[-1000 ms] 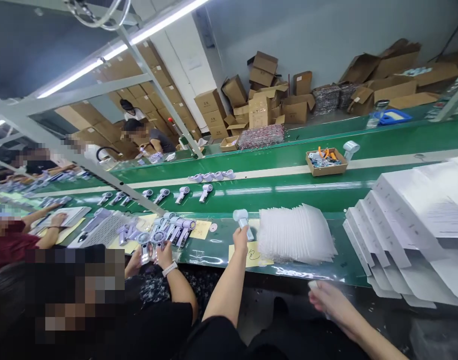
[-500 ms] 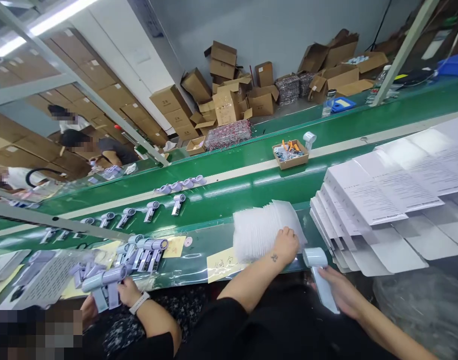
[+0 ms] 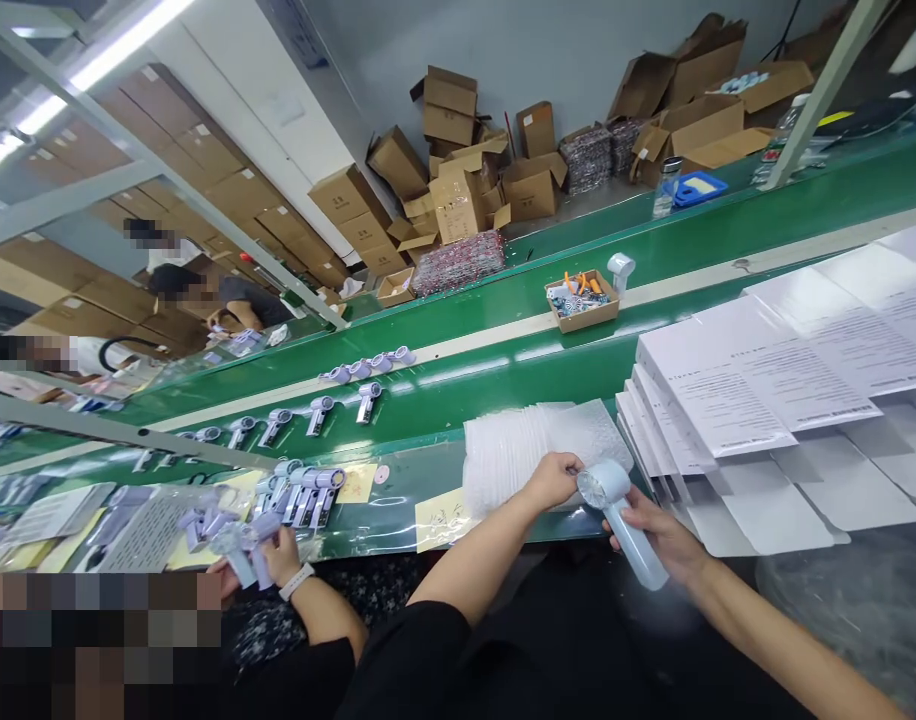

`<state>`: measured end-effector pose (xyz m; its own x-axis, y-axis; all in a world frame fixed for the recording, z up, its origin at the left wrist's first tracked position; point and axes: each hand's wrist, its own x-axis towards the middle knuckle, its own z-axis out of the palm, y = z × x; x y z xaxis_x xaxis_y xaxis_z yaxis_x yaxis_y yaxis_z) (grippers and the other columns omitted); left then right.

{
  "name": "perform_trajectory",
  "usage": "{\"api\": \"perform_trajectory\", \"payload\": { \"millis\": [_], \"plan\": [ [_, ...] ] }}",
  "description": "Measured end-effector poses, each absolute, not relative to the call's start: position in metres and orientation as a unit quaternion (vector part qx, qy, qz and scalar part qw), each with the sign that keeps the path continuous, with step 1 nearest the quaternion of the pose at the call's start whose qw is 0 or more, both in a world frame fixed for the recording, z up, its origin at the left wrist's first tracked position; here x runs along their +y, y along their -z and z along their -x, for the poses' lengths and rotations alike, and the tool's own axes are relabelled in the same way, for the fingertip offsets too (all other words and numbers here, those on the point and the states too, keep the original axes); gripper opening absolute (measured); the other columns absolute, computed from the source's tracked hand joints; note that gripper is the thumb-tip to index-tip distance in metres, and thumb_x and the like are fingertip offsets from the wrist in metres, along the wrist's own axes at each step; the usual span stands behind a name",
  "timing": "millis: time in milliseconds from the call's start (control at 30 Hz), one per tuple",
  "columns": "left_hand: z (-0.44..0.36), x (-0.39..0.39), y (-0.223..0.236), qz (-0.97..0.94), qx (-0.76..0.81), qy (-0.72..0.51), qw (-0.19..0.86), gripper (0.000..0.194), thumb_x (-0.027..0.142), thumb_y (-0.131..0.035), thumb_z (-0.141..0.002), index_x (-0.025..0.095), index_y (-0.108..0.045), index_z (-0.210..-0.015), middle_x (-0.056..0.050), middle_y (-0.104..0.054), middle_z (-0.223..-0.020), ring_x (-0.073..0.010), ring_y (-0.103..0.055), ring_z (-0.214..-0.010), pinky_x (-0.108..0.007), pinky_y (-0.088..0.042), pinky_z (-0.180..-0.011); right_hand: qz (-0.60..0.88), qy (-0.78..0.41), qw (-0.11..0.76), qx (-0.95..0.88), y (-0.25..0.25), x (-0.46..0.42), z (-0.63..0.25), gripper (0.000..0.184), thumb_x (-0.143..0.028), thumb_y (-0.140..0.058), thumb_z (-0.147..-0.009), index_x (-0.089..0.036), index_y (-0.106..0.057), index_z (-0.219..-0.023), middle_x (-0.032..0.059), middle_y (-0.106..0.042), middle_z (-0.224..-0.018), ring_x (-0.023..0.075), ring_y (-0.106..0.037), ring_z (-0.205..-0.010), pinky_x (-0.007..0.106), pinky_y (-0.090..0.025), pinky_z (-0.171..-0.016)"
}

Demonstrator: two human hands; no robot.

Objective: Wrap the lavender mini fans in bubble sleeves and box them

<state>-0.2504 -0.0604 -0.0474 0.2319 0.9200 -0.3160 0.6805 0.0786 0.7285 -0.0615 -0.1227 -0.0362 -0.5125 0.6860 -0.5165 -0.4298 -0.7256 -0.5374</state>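
My right hand is wrapped round the handle of a light blue handheld fan, its round head tilted up to the left. My left hand is closed in a pinch by the fan's head, at the near edge of a translucent bubble wrap bag. The fingertips are partly hidden. That bag lies at the right end of a fanned stack of bubble wrap bags on the green bench.
White printed boxes are stacked at the right. A paper note lies beside the bags. On the left, a co-worker's hand holds fans near a cluster of fans. A small carton stands beyond, past the green belt.
My left hand has moved off the top of the bag stack to its near edge. My right hand has raised and turned the fan leftward, and the end bag has shifted right.
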Motion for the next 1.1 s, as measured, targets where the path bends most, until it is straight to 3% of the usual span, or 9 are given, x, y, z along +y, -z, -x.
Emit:
{"api": "perform_trajectory", "payload": {
  "millis": [100, 167, 333, 500, 633, 733, 833, 1000, 1100],
  "plan": [
    [0.262, -0.076, 0.035, -0.491, 0.632, -0.270, 0.535, 0.006, 0.014, -0.059, -0.067, 0.010, -0.060, -0.072, 0.003, -0.052, -0.056, -0.0068, -0.042, -0.049, -0.019, -0.035, -0.049, 0.357, -0.860, 0.305, -0.199, 0.030, -0.118, 0.069, 0.057, -0.026, -0.073, -0.065, -0.026, -0.051, -0.118, 0.0010, -0.063, -0.081, 0.0158, -0.062, -0.065, 0.028, -0.051, -0.058],
    [0.268, -0.088, 0.026, -0.439, 0.631, -0.342, 0.541, 0.009, 0.018, -0.061, -0.067, 0.011, -0.058, -0.071, 0.004, -0.048, -0.055, -0.0064, -0.040, -0.048, -0.019, -0.033, -0.050, 0.368, -0.856, 0.299, -0.207, 0.031, -0.121, 0.072, 0.050, -0.025, -0.072, -0.067, -0.025, -0.053, -0.113, 0.0015, -0.062, -0.083, 0.0167, -0.061, -0.068, 0.028, -0.051, -0.056],
    [0.276, -0.124, 0.009, -0.568, 0.575, -0.395, 0.436, 0.006, 0.020, -0.059, -0.071, 0.014, -0.059, -0.070, 0.000, -0.056, -0.068, -0.0110, -0.049, -0.065, -0.023, -0.039, -0.064, 0.405, -0.841, 0.290, -0.213, 0.031, -0.139, 0.081, 0.037, -0.026, -0.071, -0.068, -0.025, -0.057, -0.102, 0.0010, -0.061, -0.086, 0.0174, -0.060, -0.069, 0.030, -0.052, -0.055],
    [0.283, -0.150, 0.001, -0.634, 0.548, -0.420, 0.348, 0.009, 0.019, -0.051, -0.079, 0.016, -0.056, -0.072, -0.001, -0.054, -0.068, -0.0128, -0.050, -0.066, -0.024, -0.040, -0.064, 0.426, -0.821, 0.293, -0.242, 0.011, -0.152, 0.088, 0.041, -0.026, -0.072, -0.066, -0.026, -0.053, -0.102, 0.0017, -0.061, -0.096, 0.0173, -0.059, -0.068, 0.033, -0.053, -0.053],
    [0.284, -0.168, 0.000, -0.755, 0.472, -0.388, 0.239, 0.014, 0.015, -0.044, -0.082, 0.017, -0.056, -0.076, -0.004, -0.056, -0.069, -0.0155, -0.050, -0.069, -0.028, -0.041, -0.065, 0.427, -0.824, 0.327, -0.178, -0.002, -0.158, 0.086, 0.053, -0.024, -0.074, -0.064, -0.028, -0.050, -0.110, 0.0004, -0.061, -0.085, 0.0182, -0.060, -0.066, 0.032, -0.052, -0.055],
    [0.274, -0.179, 0.000, -0.798, 0.427, -0.365, 0.220, 0.014, 0.013, -0.042, -0.080, 0.017, -0.056, -0.077, -0.005, -0.057, -0.069, -0.0162, -0.050, -0.067, -0.029, -0.041, -0.064, 0.463, -0.800, 0.351, -0.150, -0.006, -0.165, 0.088, 0.051, -0.023, -0.076, -0.061, -0.026, -0.050, -0.105, -0.0008, -0.061, -0.076, 0.0168, -0.060, -0.061, 0.030, -0.051, -0.055],
    [0.258, -0.181, -0.006, -0.812, 0.384, -0.334, 0.287, 0.012, 0.015, -0.046, -0.077, 0.017, -0.058, -0.076, -0.005, -0.059, -0.070, -0.0161, -0.052, -0.068, -0.029, -0.042, -0.067, 0.494, -0.777, 0.364, -0.138, -0.003, -0.179, 0.093, 0.039, -0.024, -0.073, -0.061, -0.025, -0.049, -0.091, -0.0030, -0.060, -0.069, 0.0147, -0.058, -0.054, 0.027, -0.046, -0.050],
    [0.239, -0.183, -0.013, -0.647, 0.435, -0.253, 0.573, 0.006, 0.020, -0.058, -0.072, 0.015, -0.060, -0.070, -0.001, -0.057, -0.063, -0.0112, -0.049, -0.059, -0.023, -0.039, -0.059, 0.546, -0.764, 0.317, -0.130, 0.018, -0.223, 0.080, 0.023, -0.038, -0.063, -0.069, -0.023, -0.050, -0.079, -0.0017, -0.058, -0.063, 0.0145, -0.054, -0.054, 0.026, -0.041, -0.049],
    [0.234, -0.191, -0.002, -0.575, 0.417, -0.128, 0.692, 0.011, 0.023, -0.064, -0.067, 0.013, -0.060, -0.070, 0.002, -0.053, -0.057, -0.0081, -0.042, -0.051, -0.021, -0.033, -0.051, 0.645, -0.650, 0.331, -0.228, 0.028, -0.264, 0.062, 0.025, -0.044, -0.059, -0.069, -0.021, -0.050, -0.069, -0.0029, -0.051, -0.058, 0.0127, -0.047, -0.053, 0.025, -0.036, -0.049]
  ]
}}
